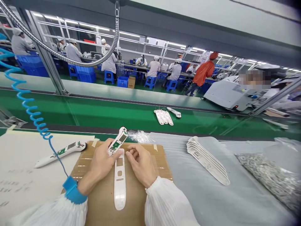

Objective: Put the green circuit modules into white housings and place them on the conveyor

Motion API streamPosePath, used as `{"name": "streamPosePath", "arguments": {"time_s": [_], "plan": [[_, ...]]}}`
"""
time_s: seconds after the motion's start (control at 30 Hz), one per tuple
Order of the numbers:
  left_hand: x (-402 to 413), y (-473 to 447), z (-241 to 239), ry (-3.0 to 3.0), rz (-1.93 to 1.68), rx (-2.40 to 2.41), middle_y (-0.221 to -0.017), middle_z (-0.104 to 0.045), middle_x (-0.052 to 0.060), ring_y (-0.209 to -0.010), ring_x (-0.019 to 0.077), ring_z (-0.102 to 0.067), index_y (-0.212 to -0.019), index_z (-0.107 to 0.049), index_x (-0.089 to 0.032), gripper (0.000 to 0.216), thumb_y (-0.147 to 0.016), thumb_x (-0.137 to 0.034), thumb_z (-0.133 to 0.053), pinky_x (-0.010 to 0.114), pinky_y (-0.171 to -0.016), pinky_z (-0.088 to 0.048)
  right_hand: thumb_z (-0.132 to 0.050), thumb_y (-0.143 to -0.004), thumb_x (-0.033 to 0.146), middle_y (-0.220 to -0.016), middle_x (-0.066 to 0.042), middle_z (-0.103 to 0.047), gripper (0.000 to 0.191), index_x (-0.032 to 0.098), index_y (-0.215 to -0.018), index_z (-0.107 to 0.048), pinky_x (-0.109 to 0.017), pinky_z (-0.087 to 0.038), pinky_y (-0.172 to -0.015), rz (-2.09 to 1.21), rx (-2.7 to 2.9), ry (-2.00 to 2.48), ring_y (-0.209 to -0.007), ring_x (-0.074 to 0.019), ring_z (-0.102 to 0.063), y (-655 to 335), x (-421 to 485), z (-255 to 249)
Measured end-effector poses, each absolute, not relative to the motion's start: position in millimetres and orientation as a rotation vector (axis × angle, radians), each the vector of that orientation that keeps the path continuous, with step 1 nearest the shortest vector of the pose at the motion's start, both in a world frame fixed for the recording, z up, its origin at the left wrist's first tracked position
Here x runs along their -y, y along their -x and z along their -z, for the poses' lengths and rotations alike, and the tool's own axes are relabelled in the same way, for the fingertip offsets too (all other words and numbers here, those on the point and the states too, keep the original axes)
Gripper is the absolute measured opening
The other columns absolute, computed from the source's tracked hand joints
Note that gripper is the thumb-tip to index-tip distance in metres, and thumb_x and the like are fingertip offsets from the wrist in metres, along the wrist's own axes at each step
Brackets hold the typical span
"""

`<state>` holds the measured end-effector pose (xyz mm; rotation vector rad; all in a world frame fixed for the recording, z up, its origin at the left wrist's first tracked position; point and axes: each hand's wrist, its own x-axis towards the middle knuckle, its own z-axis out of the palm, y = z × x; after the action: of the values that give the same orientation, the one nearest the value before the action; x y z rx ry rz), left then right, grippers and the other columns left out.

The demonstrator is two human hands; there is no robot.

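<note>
One cover (119, 185) is lying at six o'clock; left hand (101, 163) is grasping one unit (117, 142), right hand (141, 163) is resting released.

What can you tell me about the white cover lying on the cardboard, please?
The white cover is a long, slim shell, seemingly glossy plastic, rounded at the near end, with a rectangular window and smaller openings toward the far end. It lies flat on the cardboard, pointing away from the person. Its far end lies between the left hand, which holds a circuit-board half, and the right hand, which seems to touch it.
</note>
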<state>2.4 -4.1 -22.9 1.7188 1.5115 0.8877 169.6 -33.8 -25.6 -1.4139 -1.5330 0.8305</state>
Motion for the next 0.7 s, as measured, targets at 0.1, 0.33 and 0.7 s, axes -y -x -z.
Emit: {"name": "streamPosePath", "arguments": {"time_s": [0.1,0.33,0.7], "plan": [[5.1,-2.8,20.4,-1.695,-0.892,-1.553,-0.081,-0.064,0.0,-0.076,0.0226,-0.058,-0.094,-0.057,-0.022,0.027,-0.083,-0.047,-0.059,0.033,-0.069,-0.041,-0.057,-0.086,0.024,-0.08,-0.002,-0.062,0.014,0.018,-0.096,-0.065,-0.031,-0.047,-0.064,-0.827,1.521,1.417,-0.066,-0.0161,-0.055,-169.0,33.9,26.0],[3.6,-1.0,18.4,-1.629,-1.001,-1.659,-0.089,-0.068,0.001,-0.082,0.0247,-0.062,-0.1,-0.059,-0.023,0.034,-0.083,-0.053,-0.06,0.034,-0.072,-0.044,-0.057,-0.086,0.022,-0.081,-0.003,-0.062,0.012,0.02,-0.095,-0.064,-0.031,-0.046,-0.064,-0.807,1.522,1.401,-0.066,-0.0162,-0.055,-168.9,33.5,27.6],[2.9,-2.2,20.5,-1.669,-0.926,-1.686,-0.086,-0.069,0.003,-0.08,0.0261,-0.063,-0.097,-0.059,-0.022,0.031,-0.08,-0.049,-0.06,0.034,-0.069,-0.043,-0.056,-0.087,0.02,-0.089,-0.005,-0.065,0.012,0.02,-0.094,-0.065,-0.032,-0.05,-0.066,-0.764,1.48,1.386,-0.073,-0.0176,-0.06,-168.5,34.8,26.5]]}}
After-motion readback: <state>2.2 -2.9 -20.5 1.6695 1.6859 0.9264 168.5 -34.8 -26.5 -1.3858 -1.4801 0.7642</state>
